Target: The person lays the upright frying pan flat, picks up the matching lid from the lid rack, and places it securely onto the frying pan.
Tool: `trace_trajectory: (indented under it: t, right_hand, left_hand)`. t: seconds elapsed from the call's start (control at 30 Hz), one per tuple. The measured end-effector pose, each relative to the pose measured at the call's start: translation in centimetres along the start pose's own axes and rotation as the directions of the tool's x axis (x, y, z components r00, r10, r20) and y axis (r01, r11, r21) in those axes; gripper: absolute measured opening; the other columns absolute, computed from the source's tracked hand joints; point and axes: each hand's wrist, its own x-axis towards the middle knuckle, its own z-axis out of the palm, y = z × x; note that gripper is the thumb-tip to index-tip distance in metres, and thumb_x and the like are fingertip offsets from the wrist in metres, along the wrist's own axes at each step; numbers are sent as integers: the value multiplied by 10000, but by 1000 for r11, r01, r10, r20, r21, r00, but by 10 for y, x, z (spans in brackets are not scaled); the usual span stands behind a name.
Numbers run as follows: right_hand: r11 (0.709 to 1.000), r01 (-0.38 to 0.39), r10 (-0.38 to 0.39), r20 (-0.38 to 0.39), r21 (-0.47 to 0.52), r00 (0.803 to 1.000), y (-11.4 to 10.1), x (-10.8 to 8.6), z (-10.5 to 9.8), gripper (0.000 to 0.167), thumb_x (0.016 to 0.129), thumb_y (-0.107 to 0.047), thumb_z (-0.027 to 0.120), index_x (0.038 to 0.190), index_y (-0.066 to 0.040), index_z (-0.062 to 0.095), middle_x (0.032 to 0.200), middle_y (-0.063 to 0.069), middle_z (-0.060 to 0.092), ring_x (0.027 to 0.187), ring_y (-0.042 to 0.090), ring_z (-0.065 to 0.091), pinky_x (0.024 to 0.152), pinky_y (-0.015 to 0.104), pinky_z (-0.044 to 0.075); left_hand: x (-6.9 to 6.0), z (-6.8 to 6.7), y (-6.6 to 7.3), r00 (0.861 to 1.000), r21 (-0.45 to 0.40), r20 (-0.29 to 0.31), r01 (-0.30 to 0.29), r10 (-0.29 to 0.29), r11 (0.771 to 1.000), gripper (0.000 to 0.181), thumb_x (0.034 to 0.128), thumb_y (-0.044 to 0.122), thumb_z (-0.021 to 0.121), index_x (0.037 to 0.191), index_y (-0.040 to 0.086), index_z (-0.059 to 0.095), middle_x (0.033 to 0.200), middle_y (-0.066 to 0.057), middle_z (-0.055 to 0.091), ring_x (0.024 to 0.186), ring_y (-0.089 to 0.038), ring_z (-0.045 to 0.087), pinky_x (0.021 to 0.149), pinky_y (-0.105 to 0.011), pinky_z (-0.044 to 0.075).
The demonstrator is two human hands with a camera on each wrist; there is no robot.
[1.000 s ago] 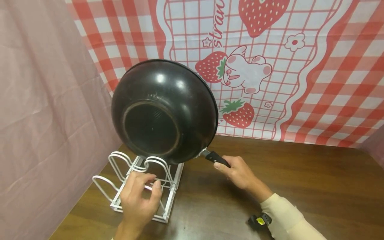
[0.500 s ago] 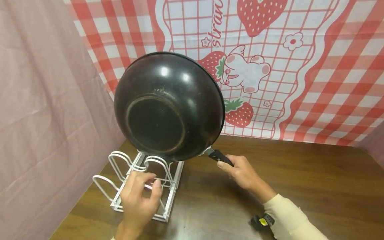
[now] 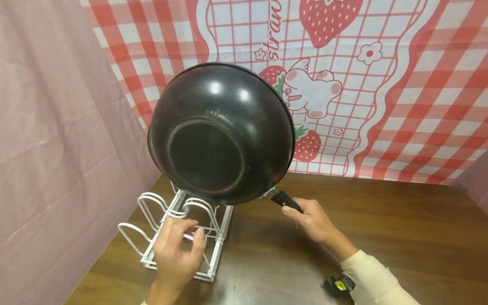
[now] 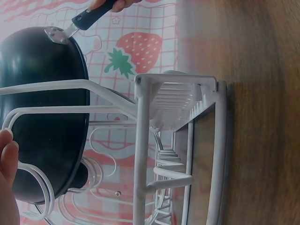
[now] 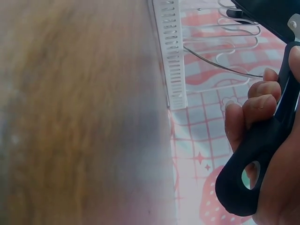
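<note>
A black wok [image 3: 213,156] is tilted above the white wire pan rack [image 3: 219,250], its round base facing me. My right hand [image 3: 314,222] grips its black handle, and in the right wrist view the fingers curl round that handle [image 5: 262,136]. My left hand [image 3: 177,250] is at the near part of the rack, thumb and fingers bent about one of its wires. In the left wrist view only the fingertips [image 4: 8,152] show, against a wire loop. Behind the rack's wires, the wok [image 4: 47,108] appears partly covered. Whether its lower rim touches the rack is hidden.
The rack stands on a brown wooden table [image 3: 289,262], near a pink curtain [image 3: 68,127] on the left. A red-and-white strawberry cloth [image 3: 324,106] hangs at the back. A black watch-like band [image 3: 341,284] is at the right sleeve.
The wok has moved right and slightly up, away from the rack's left side, with my right hand on its handle. My left hand and the rack have stayed in place.
</note>
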Motion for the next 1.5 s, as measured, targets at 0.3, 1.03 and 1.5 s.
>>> trace_trajectory:
  t: [0.3,1.03,1.5]
  right_hand:
    - [999,20,-19,-3,47,1000,-1,-9,-7,291,969,-166,638,708,-76,547,494,21,490,410,91,460,349,278,379]
    - [997,25,-23,-34,67,999,-1,-29,-26,256,963,-72,609,716,-96,546,518,22,503,433,72,451,362,277,382]
    - [996,39,-35,-57,83,998,2,-40,-37,255,973,-33,571,721,-69,549,515,86,500,413,137,462,362,292,402]
  left_hand:
    - [0,0,0,1000,-1,-1,8,-8,1000,214,841,136,616,778,-68,615,669,-110,527,520,-162,474,447,-191,438]
    - [-4,0,-1,999,3,20,30,-30,1000,191,821,127,622,792,-62,624,684,-110,534,528,-159,473,452,-186,443]
    - [-4,0,-2,999,6,26,21,-21,1000,182,813,126,624,793,-55,625,694,-93,541,522,-165,482,454,-191,445]
